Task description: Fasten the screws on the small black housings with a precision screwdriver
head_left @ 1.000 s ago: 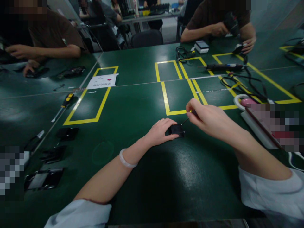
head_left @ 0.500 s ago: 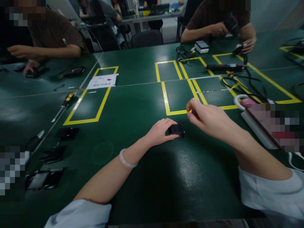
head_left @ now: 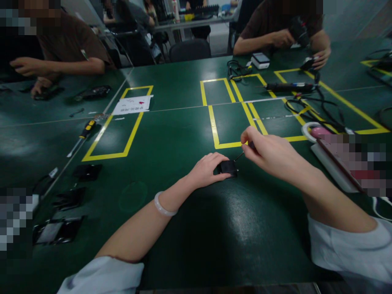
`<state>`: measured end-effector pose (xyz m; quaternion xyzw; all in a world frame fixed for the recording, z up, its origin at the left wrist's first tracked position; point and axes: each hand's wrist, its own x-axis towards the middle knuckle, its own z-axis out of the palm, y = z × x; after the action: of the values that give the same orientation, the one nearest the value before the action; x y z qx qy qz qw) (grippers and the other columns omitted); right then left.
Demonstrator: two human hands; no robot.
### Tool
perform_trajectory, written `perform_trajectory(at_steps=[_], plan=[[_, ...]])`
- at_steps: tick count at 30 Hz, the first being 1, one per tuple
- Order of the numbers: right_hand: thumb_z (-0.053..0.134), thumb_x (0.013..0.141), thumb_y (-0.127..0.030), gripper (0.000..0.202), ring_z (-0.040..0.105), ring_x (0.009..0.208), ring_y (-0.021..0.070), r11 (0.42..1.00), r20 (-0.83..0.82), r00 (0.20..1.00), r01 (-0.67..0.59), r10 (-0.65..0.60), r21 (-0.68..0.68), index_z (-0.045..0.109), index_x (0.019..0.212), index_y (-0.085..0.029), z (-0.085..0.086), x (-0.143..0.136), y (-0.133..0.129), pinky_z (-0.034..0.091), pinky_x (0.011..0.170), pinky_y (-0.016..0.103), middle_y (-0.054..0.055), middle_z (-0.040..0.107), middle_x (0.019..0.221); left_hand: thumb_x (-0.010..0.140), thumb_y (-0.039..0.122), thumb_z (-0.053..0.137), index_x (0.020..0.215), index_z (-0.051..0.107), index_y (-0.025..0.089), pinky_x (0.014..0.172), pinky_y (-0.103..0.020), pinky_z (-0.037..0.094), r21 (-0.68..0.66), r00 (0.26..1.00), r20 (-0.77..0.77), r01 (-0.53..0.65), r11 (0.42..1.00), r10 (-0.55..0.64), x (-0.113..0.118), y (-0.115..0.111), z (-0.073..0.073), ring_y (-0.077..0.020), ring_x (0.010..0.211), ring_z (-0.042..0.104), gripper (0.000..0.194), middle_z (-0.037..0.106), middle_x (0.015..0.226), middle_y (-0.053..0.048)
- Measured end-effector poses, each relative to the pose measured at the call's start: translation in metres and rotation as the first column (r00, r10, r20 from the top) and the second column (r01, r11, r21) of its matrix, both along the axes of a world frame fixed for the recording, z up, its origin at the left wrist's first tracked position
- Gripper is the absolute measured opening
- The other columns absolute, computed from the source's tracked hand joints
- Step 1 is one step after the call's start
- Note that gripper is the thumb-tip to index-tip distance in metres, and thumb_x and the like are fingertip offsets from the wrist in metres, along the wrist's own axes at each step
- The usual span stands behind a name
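Observation:
My left hand [head_left: 210,170] is closed around a small black block-like part [head_left: 228,168], thumb at its near side and fingers over the far side, holding it on the green table [head_left: 183,134]. Just to the right, my right hand [head_left: 260,147] pinches a small screwdriver [head_left: 239,156]; its dark handle is mostly hidden in the fingers. The thin shaft slants down to the left, and its tip meets the part's right side. A tiny metal pin or screw [head_left: 237,170] sticks out at the part's right edge.
At left lie a yellow-black screwdriver [head_left: 87,130], a white paper [head_left: 132,105] and several black pieces [head_left: 87,172]. To the right are coiled cables [head_left: 327,108], a pen-shaped black tool [head_left: 289,87] and a pink-white object [head_left: 320,132]. Two people sit across; one holds a power tool [head_left: 299,32].
Almost nothing differs. Both hands keep their hold on the part and the screwdriver, and the view has shifted very slightly.

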<state>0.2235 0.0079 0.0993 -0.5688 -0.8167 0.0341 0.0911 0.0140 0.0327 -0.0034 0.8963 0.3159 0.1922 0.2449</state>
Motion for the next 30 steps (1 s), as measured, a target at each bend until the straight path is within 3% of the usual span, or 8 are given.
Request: perform_trajectory(at_steps=[4, 13, 19, 27, 30], plan=[[0.037, 0.095, -0.039, 0.022, 0.059, 0.064, 0.0203, 1.0, 0.008, 1.0, 0.001, -0.001, 0.01, 0.048, 0.101, -0.021, 0.0001, -0.0008, 0.0, 0.025, 0.053, 0.028, 0.001, 0.064, 0.072, 0.088, 0.049, 0.058, 0.116, 0.052, 0.02, 0.093, -0.037, 0.043, -0.006, 1.0, 0.001, 0.005, 1.0, -0.005, 0.0002, 0.0001, 0.0004, -0.0239, 0.107, 0.055, 0.04, 0.06, 0.116, -0.008], [0.038, 0.092, -0.031, 0.018, 0.058, 0.063, 0.0192, 1.0, 0.002, 1.0, -0.006, 0.006, 0.001, 0.047, 0.104, -0.021, -0.0001, 0.0, 0.0003, 0.027, 0.054, 0.029, 0.001, 0.064, 0.075, 0.088, 0.049, 0.059, 0.116, 0.053, 0.02, 0.093, -0.037, 0.043, -0.004, 1.0, 0.013, 0.0, 1.0, 0.0, 0.0001, 0.0003, -0.0012, -0.0234, 0.107, 0.056, 0.04, 0.06, 0.115, -0.007], [0.036, 0.095, -0.038, 0.022, 0.059, 0.063, 0.0198, 1.0, 0.004, 1.0, -0.002, 0.002, 0.004, 0.048, 0.101, -0.021, -0.0007, -0.0001, 0.0008, 0.026, 0.054, 0.029, 0.001, 0.063, 0.072, 0.088, 0.048, 0.059, 0.117, 0.052, 0.02, 0.093, -0.038, 0.043, -0.003, 1.0, -0.002, 0.005, 1.0, -0.005, 0.0, 0.0007, -0.0001, -0.024, 0.108, 0.055, 0.041, 0.06, 0.117, -0.008], [0.04, 0.091, -0.03, 0.017, 0.059, 0.064, 0.0195, 1.0, -0.02, 1.0, -0.015, 0.015, 0.018, 0.047, 0.104, -0.021, -0.0015, 0.0007, 0.0002, 0.027, 0.055, 0.029, 0.001, 0.064, 0.074, 0.088, 0.049, 0.059, 0.116, 0.052, 0.021, 0.094, -0.038, 0.043, -0.004, 1.0, -0.001, -0.003, 1.0, 0.003, -0.0001, 0.0004, -0.0013, -0.024, 0.109, 0.055, 0.041, 0.06, 0.117, -0.008], [0.039, 0.093, -0.034, 0.018, 0.059, 0.065, 0.0198, 1.0, -0.033, 0.999, -0.013, 0.013, 0.015, 0.047, 0.103, -0.021, -0.0015, 0.0001, -0.0001, 0.027, 0.054, 0.029, 0.001, 0.064, 0.074, 0.088, 0.049, 0.059, 0.117, 0.052, 0.02, 0.093, -0.038, 0.043, 0.003, 1.0, 0.004, -0.002, 1.0, 0.002, -0.0002, 0.0004, -0.0022, -0.0235, 0.107, 0.055, 0.041, 0.06, 0.116, -0.008]])
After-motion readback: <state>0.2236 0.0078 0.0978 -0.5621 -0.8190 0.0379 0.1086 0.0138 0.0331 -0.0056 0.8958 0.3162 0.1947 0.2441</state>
